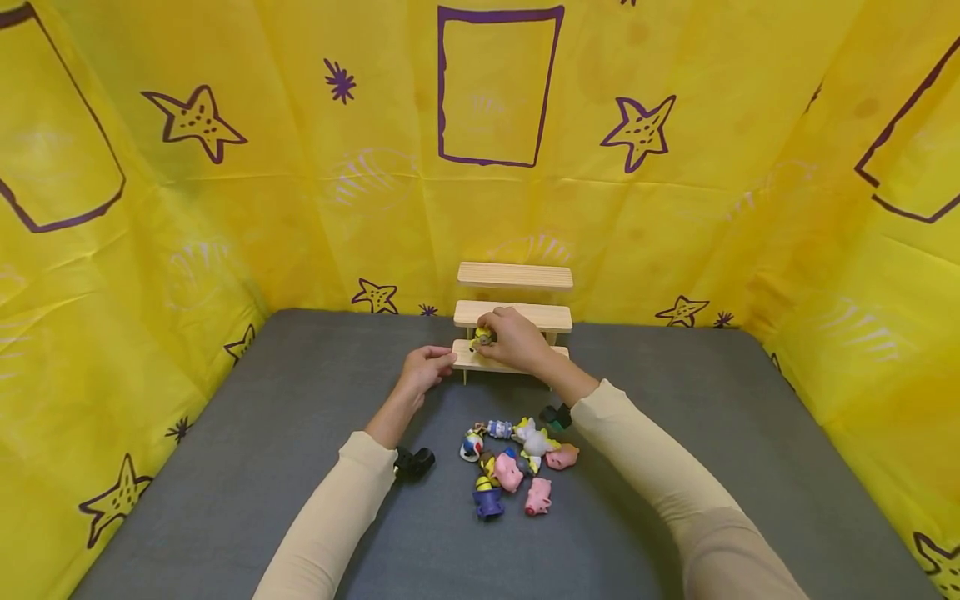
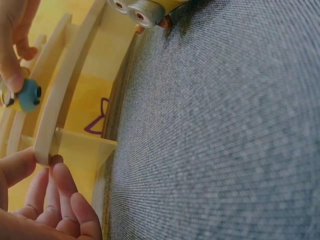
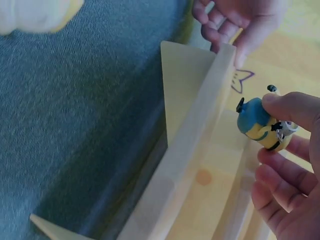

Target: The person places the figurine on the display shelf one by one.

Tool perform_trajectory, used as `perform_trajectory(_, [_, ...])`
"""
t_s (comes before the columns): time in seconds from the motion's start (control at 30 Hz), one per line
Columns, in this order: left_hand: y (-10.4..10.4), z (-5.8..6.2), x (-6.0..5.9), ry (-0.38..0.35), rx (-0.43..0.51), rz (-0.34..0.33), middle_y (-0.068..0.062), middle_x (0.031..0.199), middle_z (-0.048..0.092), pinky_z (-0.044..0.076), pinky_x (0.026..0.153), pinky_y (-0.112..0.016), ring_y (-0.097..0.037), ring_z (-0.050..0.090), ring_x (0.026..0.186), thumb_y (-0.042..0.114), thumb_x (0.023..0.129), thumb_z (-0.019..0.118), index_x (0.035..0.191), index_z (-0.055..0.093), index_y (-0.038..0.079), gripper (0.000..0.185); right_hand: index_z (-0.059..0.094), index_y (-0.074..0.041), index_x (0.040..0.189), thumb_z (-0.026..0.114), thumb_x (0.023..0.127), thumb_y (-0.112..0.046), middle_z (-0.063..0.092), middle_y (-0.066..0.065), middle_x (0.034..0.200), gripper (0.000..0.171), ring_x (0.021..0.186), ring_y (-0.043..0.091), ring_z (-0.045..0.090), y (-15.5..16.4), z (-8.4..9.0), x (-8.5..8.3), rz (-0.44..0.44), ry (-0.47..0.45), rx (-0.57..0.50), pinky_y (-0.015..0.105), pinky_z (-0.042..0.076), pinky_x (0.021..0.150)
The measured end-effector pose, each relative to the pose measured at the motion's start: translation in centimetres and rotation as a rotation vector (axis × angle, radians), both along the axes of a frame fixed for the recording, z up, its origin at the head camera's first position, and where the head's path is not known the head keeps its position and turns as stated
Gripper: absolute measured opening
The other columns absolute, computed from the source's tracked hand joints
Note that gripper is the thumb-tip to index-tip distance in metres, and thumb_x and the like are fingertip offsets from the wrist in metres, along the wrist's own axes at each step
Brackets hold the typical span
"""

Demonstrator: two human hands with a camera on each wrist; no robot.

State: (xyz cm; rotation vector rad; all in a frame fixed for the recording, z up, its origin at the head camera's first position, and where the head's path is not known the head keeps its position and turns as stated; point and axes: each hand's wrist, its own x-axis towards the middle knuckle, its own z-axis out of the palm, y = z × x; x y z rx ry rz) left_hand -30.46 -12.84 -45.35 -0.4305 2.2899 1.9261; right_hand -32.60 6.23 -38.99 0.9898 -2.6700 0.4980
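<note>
Head view shows a small yellow toy figure [image 1: 482,337] pinched in the right hand [image 1: 516,340], held just over the lowest step of a three-step wooden shelf [image 1: 514,276] that stands at the far edge of the grey mat [image 1: 225,467], against the yellow star-printed backdrop [image 1: 225,167]. In the right wrist view the figure [image 3: 264,125] shows a blue lower half and a yellow body, gripped between thumb and fingers [image 3: 290,107] above the step; whether it touches the wood yet I cannot tell. The left hand [image 1: 425,367] is at the left end of the lowest step, its fingers [image 2: 60,180] lightly curled round the end of the board, so it seems to steady the shelf.

Judging from how things lie, the work is at its beginning: all three steps look bare apart from the figure now being held there, and none stands on the shelf by itself. Nearer the person, toward the middle of the mat, a heap of small toys [image 1: 517,462] waits, among them pink pig-like figures [image 1: 537,496], a purple and yellow one [image 1: 487,498] and a white one [image 1: 534,440]. Two dark wrist-camera mounts [image 1: 414,461] show by the forearms in their pale sleeves. If every toy is meant for the shelf, almost all of the placing is left.
</note>
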Motion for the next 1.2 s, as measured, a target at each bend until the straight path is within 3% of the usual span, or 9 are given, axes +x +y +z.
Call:
perform_trajectory(0.17, [-0.2, 0.3, 0.0, 0.008, 0.019, -0.001, 0.0, 0.089, 0.066, 0.048, 0.074, -0.028, -0.006, 0.06, 0.071, 0.02, 0.093, 0.067, 0.119, 0.065, 0.003, 0.031, 0.068, -0.005, 0.109, 0.079, 0.08, -0.027, 0.065, 0.009, 0.096, 0.038, 0.092, 0.025, 0.059, -1.2, -0.2, 0.0, -0.007, 0.024, 0.044, 0.036, 0.05, 0.083])
perform_trajectory(0.67, [-0.2, 0.4, 0.0, 0.006, 0.04, -0.002, 0.002, 0.085, 0.064, 0.047, 0.072, -0.026, -0.006, 0.059, 0.069, 0.02, 0.093, 0.066, 0.118, 0.065, 0.003, 0.03, 0.067, -0.005, 0.108, 0.079, 0.081, -0.022, 0.063, 0.008, 0.094, 0.034, 0.087, 0.024, 0.057, -2.0, -1.2, -0.1, 0.001, 0.1, 0.026, 0.036, 0.05, 0.076])
perform_trajectory(0.97, [0.0, 0.3, 0.1, -0.012, 0.025, 0.001, -0.002, 0.095, 0.066, 0.047, 0.073, -0.026, -0.007, 0.06, 0.073, 0.021, 0.093, 0.066, 0.118, 0.065, 0.004, 0.03, 0.066, -0.006, 0.109, 0.08, 0.081, -0.029, 0.064, 0.01, 0.099, 0.039, 0.092, 0.025, 0.058, -1.8, -1.2, 0.4, -0.003, 0.059, 0.029, 0.037, 0.051, 0.08])
perform_trajectory(1.2, [0.0, 0.2, 0.2, -0.007, 0.027, -0.003, 0.0, 0.089, 0.066, 0.048, 0.075, -0.028, -0.007, 0.06, 0.072, 0.02, 0.093, 0.066, 0.118, 0.065, 0.004, 0.03, 0.068, -0.007, 0.108, 0.077, 0.083, -0.031, 0.064, 0.009, 0.096, 0.036, 0.088, 0.024, 0.058, -1.6, -1.4, 0.4, 0.011, 0.08, 0.002, 0.036, 0.051, 0.076])
